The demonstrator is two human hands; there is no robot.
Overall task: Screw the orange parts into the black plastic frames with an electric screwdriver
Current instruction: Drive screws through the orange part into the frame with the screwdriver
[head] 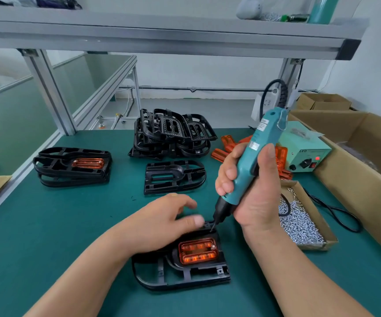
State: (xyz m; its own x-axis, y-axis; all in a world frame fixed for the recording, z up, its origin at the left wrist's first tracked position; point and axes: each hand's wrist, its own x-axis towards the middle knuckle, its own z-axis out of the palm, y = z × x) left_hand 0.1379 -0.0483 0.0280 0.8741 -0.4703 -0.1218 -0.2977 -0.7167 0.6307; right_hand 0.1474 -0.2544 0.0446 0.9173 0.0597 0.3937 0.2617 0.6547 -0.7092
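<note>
Where the green desk [47, 225] reaches the left of the frame, a finished stack [72, 165] of black frames lies flat, the topmost with an orange insert seated in its opening.

Lower centre: the left hand [162, 223] lies palm down on the far end of the working frame [180, 277]. Its fingers are loosely extended and grip nothing; the thumb tip is just beside the tool's bit. The working frame lies flat on the desk at the bottom centre. The orange part [198, 250] is seated in its opening, with one bright screw head visible at the part's upper right corner.

Centre: an empty frame [174, 177] lies flat on the desk. Behind it, upper centre, is a loose pile of frames [171, 133] (count not determinable).

Right of centre: the right hand [251, 184] is wrapped round the teal electric screwdriver [253, 152], fingers curled on the far side, thumb up along the near side. The tool is tilted, top leaning to the right, bit down at the working frame's upper right corner, just above the orange part. Whether the bit touches a screw cannot be told.

Behind the hand lie spare orange parts [221, 154]. Further right: a shallow cardboard tray [329, 239] of silver screws, a teal power unit [303, 154] with a red lamp lit, and open cartons [356, 156] along the desk's right edge.
</note>
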